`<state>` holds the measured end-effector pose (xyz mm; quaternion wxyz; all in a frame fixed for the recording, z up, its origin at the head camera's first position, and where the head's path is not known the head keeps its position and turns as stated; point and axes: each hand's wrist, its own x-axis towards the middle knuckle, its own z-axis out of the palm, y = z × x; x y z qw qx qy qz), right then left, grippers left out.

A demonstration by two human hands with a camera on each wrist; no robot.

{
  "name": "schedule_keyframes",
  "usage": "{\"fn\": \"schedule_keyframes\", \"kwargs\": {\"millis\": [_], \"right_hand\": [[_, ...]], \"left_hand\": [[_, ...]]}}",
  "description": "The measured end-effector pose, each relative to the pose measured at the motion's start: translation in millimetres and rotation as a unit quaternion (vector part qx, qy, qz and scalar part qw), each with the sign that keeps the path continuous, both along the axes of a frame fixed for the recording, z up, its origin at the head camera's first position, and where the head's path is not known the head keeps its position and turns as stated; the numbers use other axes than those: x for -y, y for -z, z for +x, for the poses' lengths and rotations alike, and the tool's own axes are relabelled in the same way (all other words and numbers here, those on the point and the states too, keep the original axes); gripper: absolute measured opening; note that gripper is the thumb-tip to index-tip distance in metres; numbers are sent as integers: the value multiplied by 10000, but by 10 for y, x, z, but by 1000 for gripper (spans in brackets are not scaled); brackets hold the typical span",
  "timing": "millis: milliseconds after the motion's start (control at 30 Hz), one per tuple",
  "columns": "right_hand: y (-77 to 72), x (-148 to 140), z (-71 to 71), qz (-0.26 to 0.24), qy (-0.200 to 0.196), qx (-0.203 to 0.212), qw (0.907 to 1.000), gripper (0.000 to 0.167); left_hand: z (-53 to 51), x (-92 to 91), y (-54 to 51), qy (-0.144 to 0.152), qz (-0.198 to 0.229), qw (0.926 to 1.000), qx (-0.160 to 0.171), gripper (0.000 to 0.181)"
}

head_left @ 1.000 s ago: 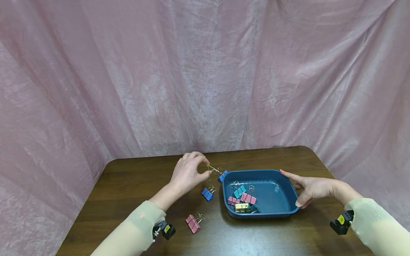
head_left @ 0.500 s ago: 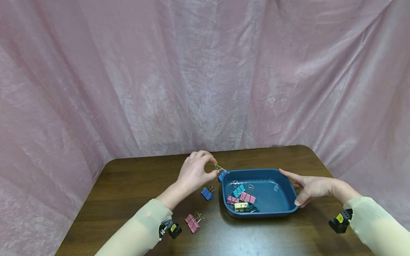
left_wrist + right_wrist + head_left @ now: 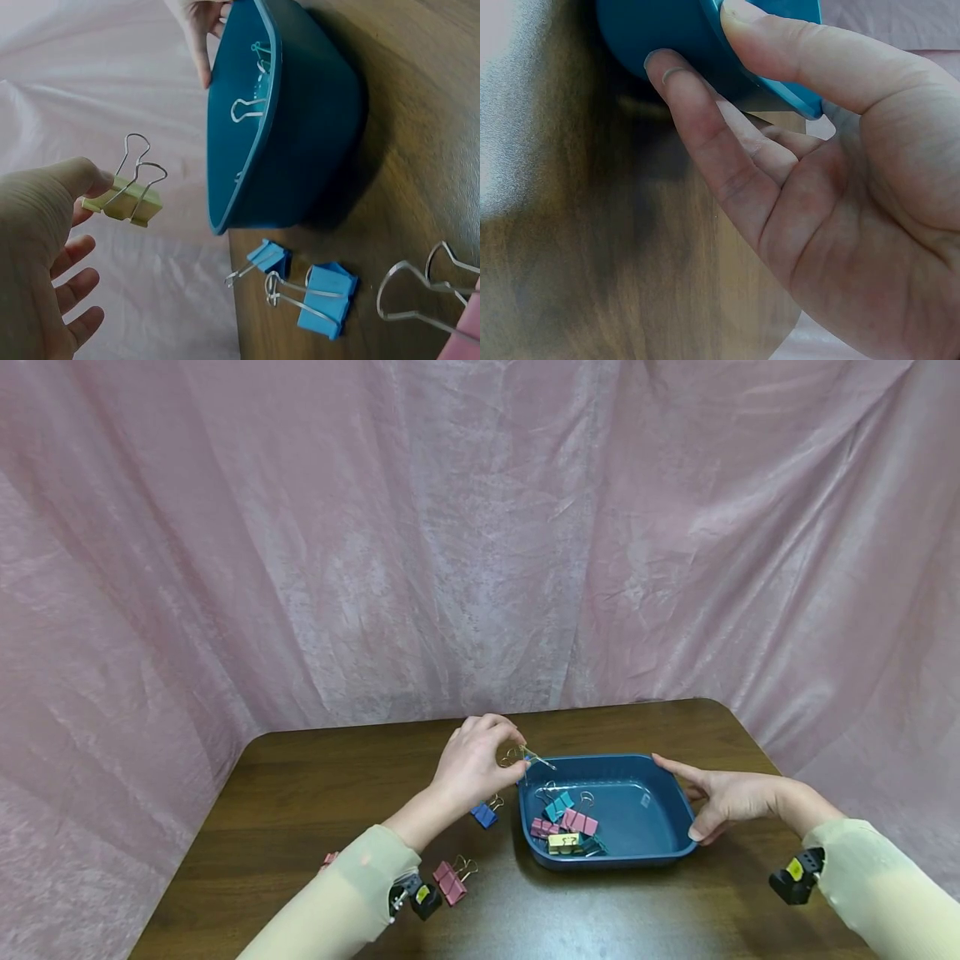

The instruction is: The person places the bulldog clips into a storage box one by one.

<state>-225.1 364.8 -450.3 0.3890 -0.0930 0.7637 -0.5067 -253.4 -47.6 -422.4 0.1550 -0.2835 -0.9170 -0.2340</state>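
Note:
Between thumb and index finger, my left hand (image 3: 476,764) pinches a yellow binder clip (image 3: 127,201), its wire handles spread, at the left rim of the blue tray (image 3: 652,818). My right hand (image 3: 731,802) grips the tray's right end, thumb on the rim (image 3: 739,15) and other fingers against the outer wall. Inside the tray's left part lie a teal clip (image 3: 558,806), pink clips (image 3: 580,822), a yellow clip (image 3: 564,843) and a dark green clip (image 3: 592,847).
A blue clip (image 3: 483,814) lies left of the tray, and another blue clip (image 3: 270,256) is close to its left wall. Nearer the front is a pink clip (image 3: 450,883). Another pink piece (image 3: 329,858) shows beside my left sleeve. A pink curtain (image 3: 450,543) hangs behind the table (image 3: 300,793).
My left hand has moved right with the yellow clip, from over the table to the tray's left rim. A pink piece now shows beside my left sleeve. My right hand keeps its grip.

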Motion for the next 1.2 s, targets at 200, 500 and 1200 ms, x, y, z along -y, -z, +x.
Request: {"fn": "schedule_keyframes", "kwargs": {"millis": [200, 500, 1200], "right_hand": [[-1, 5, -1, -17, -29, -24, 10000, 126], [-8, 13, 6, -25, -45, -18, 10000, 125], [-38, 29, 21, 119, 59, -35, 9999, 126]], "left_hand": [[30, -94, -9, 66, -41, 9999, 120, 25], [74, -207, -12, 99, -170, 9995, 258, 24], [112, -483, 28, 267, -269, 9986, 368, 24]]}}
